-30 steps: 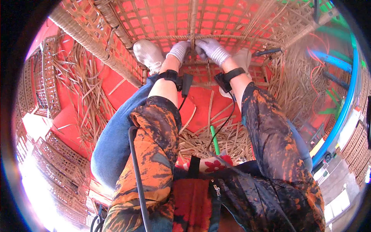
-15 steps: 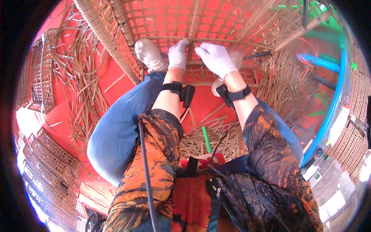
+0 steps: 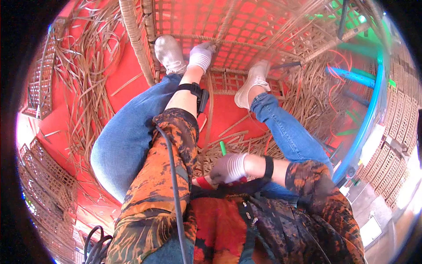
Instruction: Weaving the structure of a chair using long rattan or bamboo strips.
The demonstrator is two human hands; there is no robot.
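My left hand (image 3: 201,56), in a white glove, has its fingers closed at a joint of the woven wicker frame (image 3: 250,45), where an upright bar meets a crossbar. A flat strip (image 3: 210,99) hangs down below that joint. My right hand (image 3: 228,168), gloved too, is drawn back at my waist with its fingers curled beside some red cloth (image 3: 205,182); what they hold is hidden. Just beyond it a green stick or handle (image 3: 223,148) pokes up.
Loose flat strips (image 3: 99,75) litter the red floor covering (image 3: 140,99) on both sides. Woven panels (image 3: 41,79) lie at the left. A blue curved tube (image 3: 362,145) stands at the right. My shoes (image 3: 254,83) flank the frame's lower edge. A dark cable (image 3: 171,176) runs along my left sleeve.
My right hand has left the wicker frame and come back to my waist. The left hand stays at the joint. The hanging strip and my right shoe now show more fully.
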